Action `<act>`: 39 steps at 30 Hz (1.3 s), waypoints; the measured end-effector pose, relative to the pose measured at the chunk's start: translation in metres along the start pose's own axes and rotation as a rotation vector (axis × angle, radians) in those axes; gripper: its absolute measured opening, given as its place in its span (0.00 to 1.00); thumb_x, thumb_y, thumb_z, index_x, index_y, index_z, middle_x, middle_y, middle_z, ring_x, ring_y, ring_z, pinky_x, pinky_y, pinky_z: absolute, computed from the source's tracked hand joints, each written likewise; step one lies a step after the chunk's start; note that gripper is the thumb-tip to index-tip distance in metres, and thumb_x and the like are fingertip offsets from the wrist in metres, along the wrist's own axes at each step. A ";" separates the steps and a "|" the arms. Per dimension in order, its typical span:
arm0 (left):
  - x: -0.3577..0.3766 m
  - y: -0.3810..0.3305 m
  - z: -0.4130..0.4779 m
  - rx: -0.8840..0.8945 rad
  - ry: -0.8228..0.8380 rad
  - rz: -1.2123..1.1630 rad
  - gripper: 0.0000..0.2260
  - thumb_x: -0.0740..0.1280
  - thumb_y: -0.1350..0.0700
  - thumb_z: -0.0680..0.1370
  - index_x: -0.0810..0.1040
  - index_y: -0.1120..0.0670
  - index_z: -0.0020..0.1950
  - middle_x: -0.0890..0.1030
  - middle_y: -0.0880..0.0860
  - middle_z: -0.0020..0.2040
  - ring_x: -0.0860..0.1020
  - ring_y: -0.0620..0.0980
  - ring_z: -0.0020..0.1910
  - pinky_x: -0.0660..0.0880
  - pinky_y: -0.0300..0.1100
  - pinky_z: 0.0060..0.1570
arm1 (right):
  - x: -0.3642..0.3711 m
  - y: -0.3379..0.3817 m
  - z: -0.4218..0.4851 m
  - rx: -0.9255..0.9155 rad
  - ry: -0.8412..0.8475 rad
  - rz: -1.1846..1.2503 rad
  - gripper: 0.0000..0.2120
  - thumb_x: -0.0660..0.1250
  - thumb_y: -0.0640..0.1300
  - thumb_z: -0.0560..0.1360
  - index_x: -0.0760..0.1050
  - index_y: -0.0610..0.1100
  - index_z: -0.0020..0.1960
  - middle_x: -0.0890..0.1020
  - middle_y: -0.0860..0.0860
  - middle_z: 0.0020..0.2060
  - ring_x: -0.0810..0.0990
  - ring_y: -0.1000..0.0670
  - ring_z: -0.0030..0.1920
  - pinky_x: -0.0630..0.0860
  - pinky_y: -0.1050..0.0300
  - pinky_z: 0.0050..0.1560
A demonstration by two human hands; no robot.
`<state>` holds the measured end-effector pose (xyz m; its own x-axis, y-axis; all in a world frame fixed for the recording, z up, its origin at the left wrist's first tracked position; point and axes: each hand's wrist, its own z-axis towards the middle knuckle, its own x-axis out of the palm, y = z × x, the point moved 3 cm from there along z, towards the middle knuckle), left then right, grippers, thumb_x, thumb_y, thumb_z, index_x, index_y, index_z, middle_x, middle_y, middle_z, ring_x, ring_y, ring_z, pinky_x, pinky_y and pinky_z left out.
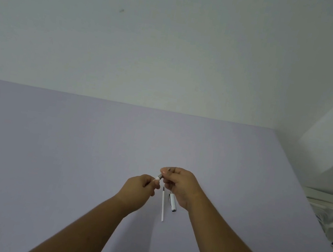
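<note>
While the left hand (140, 189) grips the pen barrel (156, 178), right hand (182, 187) fingers pinch its grey tip (160, 176).

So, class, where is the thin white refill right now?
The refill lies on the lilac table in the head view, between the left hand and the pen cap.

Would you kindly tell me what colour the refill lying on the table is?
The refill is white with a dark tip, best seen in the head view.
</note>
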<state>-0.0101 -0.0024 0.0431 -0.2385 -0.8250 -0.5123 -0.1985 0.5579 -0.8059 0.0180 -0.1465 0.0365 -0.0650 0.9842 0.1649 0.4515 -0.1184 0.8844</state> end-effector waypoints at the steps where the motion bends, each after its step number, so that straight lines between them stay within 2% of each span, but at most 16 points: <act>1: -0.001 -0.001 0.000 0.000 -0.005 0.008 0.12 0.57 0.49 0.81 0.78 0.50 0.46 0.77 0.46 0.36 0.73 0.42 0.34 0.68 0.34 0.34 | 0.000 0.002 -0.001 0.000 0.024 0.045 0.04 0.68 0.37 0.74 0.81 0.40 0.43 0.81 0.47 0.36 0.76 0.51 0.37 0.77 0.61 0.40; 5: -0.005 -0.005 -0.001 0.020 -0.014 0.046 0.12 0.57 0.47 0.80 0.78 0.49 0.45 0.77 0.45 0.36 0.72 0.41 0.33 0.67 0.34 0.32 | 0.003 0.005 -0.003 0.053 -0.007 0.006 0.08 0.72 0.45 0.72 0.80 0.41 0.39 0.78 0.49 0.31 0.74 0.52 0.33 0.76 0.61 0.36; 8: -0.007 -0.005 -0.002 0.027 -0.017 0.053 0.13 0.57 0.47 0.80 0.78 0.50 0.44 0.76 0.45 0.35 0.72 0.41 0.32 0.67 0.34 0.31 | 0.005 0.007 -0.003 0.009 0.014 0.024 0.04 0.69 0.38 0.73 0.80 0.40 0.40 0.79 0.47 0.34 0.76 0.52 0.34 0.76 0.61 0.37; 11: -0.009 -0.006 -0.003 0.041 -0.039 0.079 0.14 0.57 0.47 0.80 0.79 0.52 0.46 0.76 0.45 0.35 0.72 0.40 0.33 0.67 0.34 0.32 | 0.007 0.010 -0.003 -0.008 0.056 0.110 0.06 0.66 0.33 0.74 0.80 0.40 0.44 0.83 0.47 0.37 0.81 0.51 0.38 0.78 0.61 0.40; 13: -0.011 -0.007 -0.003 0.049 -0.054 0.091 0.15 0.57 0.48 0.80 0.80 0.54 0.49 0.76 0.44 0.35 0.72 0.40 0.33 0.68 0.33 0.32 | 0.010 0.011 -0.004 0.014 0.034 0.063 0.03 0.69 0.39 0.73 0.80 0.41 0.41 0.82 0.48 0.35 0.78 0.52 0.36 0.77 0.62 0.39; 15: -0.011 -0.008 -0.003 0.051 -0.061 0.093 0.15 0.57 0.48 0.80 0.80 0.53 0.49 0.76 0.45 0.35 0.72 0.40 0.33 0.67 0.33 0.32 | 0.010 0.010 -0.004 0.025 -0.016 -0.020 0.08 0.72 0.45 0.71 0.79 0.41 0.38 0.79 0.48 0.32 0.75 0.52 0.33 0.76 0.60 0.38; 18: -0.011 -0.009 -0.004 0.055 -0.067 0.102 0.15 0.57 0.48 0.80 0.80 0.53 0.49 0.75 0.45 0.35 0.72 0.40 0.33 0.67 0.33 0.32 | 0.010 0.011 -0.005 -0.013 0.002 0.013 0.02 0.69 0.37 0.73 0.80 0.41 0.41 0.80 0.46 0.35 0.78 0.52 0.35 0.77 0.61 0.39; 20: -0.012 -0.009 -0.004 0.058 -0.073 0.113 0.15 0.57 0.48 0.80 0.80 0.54 0.49 0.75 0.44 0.34 0.72 0.40 0.33 0.67 0.33 0.32 | 0.008 0.012 -0.005 -0.024 0.031 0.074 0.06 0.67 0.33 0.74 0.81 0.41 0.44 0.83 0.47 0.36 0.81 0.52 0.38 0.78 0.62 0.41; 22: -0.012 -0.009 -0.004 0.064 -0.073 0.114 0.14 0.57 0.48 0.81 0.80 0.54 0.49 0.75 0.44 0.34 0.72 0.40 0.33 0.67 0.33 0.32 | 0.008 0.013 -0.006 0.006 0.017 0.049 0.03 0.68 0.38 0.74 0.81 0.41 0.42 0.82 0.48 0.35 0.79 0.52 0.36 0.77 0.61 0.41; 24: -0.011 -0.010 -0.005 0.069 -0.067 0.114 0.14 0.57 0.48 0.81 0.80 0.53 0.49 0.75 0.45 0.34 0.72 0.41 0.32 0.68 0.33 0.32 | 0.007 0.013 -0.007 0.033 -0.027 -0.030 0.08 0.71 0.45 0.72 0.80 0.41 0.38 0.80 0.49 0.32 0.74 0.52 0.33 0.75 0.60 0.38; 27: -0.010 -0.011 -0.005 0.070 -0.059 0.121 0.13 0.57 0.49 0.81 0.79 0.52 0.47 0.75 0.45 0.34 0.71 0.41 0.32 0.67 0.33 0.32 | 0.005 0.013 -0.008 -0.006 -0.002 -0.016 0.03 0.68 0.38 0.74 0.80 0.41 0.41 0.81 0.47 0.35 0.76 0.51 0.35 0.75 0.62 0.38; 29: -0.010 -0.012 -0.005 0.070 -0.060 0.137 0.13 0.57 0.49 0.81 0.78 0.51 0.46 0.75 0.45 0.34 0.71 0.41 0.31 0.68 0.33 0.31 | 0.003 0.015 -0.007 -0.023 0.029 0.049 0.08 0.65 0.32 0.74 0.80 0.41 0.45 0.83 0.47 0.38 0.80 0.52 0.39 0.76 0.62 0.40; 32: -0.010 -0.013 -0.005 0.079 -0.064 0.150 0.14 0.57 0.48 0.81 0.79 0.52 0.48 0.77 0.49 0.38 0.73 0.45 0.33 0.69 0.35 0.33 | 0.005 0.015 -0.008 0.023 -0.002 0.018 0.04 0.69 0.40 0.73 0.80 0.41 0.41 0.81 0.47 0.36 0.78 0.51 0.37 0.76 0.61 0.41; 34: -0.008 -0.013 -0.005 0.083 -0.063 0.149 0.13 0.57 0.48 0.81 0.78 0.51 0.46 0.78 0.51 0.38 0.73 0.46 0.34 0.69 0.35 0.34 | 0.005 0.014 -0.008 0.045 -0.036 -0.035 0.07 0.72 0.44 0.72 0.79 0.41 0.39 0.79 0.48 0.33 0.75 0.51 0.34 0.75 0.60 0.39; 36: -0.007 -0.014 -0.005 0.081 -0.065 0.159 0.13 0.57 0.49 0.81 0.78 0.51 0.46 0.78 0.50 0.38 0.73 0.47 0.35 0.69 0.35 0.34 | 0.004 0.013 -0.009 0.014 -0.012 -0.025 0.02 0.69 0.39 0.73 0.80 0.41 0.42 0.80 0.47 0.35 0.76 0.52 0.35 0.75 0.61 0.38; 39: -0.007 -0.014 -0.004 0.078 -0.080 0.176 0.14 0.57 0.49 0.81 0.80 0.53 0.49 0.78 0.50 0.39 0.73 0.46 0.35 0.69 0.35 0.34 | 0.003 0.015 -0.009 -0.007 0.023 0.065 0.08 0.64 0.31 0.74 0.79 0.41 0.47 0.82 0.47 0.40 0.80 0.51 0.40 0.77 0.62 0.41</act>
<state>-0.0098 -0.0039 0.0597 -0.1863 -0.7217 -0.6667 -0.0856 0.6879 -0.7208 0.0165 -0.1470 0.0544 -0.0560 0.9710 0.2325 0.4489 -0.1835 0.8746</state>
